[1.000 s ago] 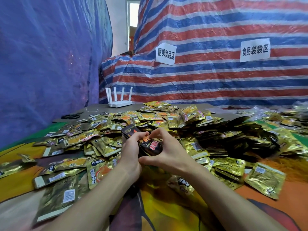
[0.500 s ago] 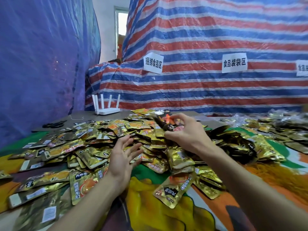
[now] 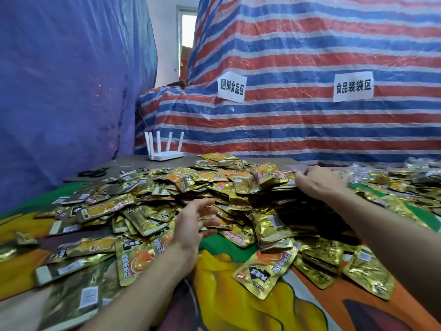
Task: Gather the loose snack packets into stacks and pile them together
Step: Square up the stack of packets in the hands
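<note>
Left hand and right hand reach across heaped snack packets.

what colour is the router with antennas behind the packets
White all over: the small antenna router shows best in the head view.

A white router stands near black scissors, striped tarp behind it.

Can't tell if my right grip holds anything: fingertips are lost among the snack packets at the pile's far side. Bottom-left packets blurred, labels unreadable. Far-right ones cut off by frame edge. Dark item near router too small to ID.
</note>
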`<state>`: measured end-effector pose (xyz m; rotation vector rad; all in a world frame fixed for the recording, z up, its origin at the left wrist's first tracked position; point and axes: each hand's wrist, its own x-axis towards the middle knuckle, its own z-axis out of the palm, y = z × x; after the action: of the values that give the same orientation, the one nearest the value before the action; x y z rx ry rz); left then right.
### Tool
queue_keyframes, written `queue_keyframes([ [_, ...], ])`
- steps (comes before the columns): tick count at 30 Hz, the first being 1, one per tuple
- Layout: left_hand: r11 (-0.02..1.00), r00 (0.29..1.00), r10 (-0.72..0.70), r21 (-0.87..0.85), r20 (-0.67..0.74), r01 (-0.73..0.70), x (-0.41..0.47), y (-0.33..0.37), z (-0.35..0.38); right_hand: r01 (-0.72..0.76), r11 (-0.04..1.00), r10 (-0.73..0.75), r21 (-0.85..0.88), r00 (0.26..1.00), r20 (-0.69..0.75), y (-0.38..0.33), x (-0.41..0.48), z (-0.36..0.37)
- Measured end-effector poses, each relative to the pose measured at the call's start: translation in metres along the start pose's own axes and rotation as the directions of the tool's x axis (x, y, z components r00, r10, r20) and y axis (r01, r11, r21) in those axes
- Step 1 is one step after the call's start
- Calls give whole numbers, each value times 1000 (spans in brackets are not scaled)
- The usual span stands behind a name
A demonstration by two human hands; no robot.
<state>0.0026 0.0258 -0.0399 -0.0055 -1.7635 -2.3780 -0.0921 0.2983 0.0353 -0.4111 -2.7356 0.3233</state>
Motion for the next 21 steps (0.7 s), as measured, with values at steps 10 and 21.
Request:
queue_keyframes([
  [10,420,898,296,800,325,-428,-8,-2,2,391,905,-291,166,855,-430,-53,-51,2],
  [21,-438,959,-201,894,-200,95,-5,88,-72,530,820,-572,216,771,281,-160,-130,77],
])
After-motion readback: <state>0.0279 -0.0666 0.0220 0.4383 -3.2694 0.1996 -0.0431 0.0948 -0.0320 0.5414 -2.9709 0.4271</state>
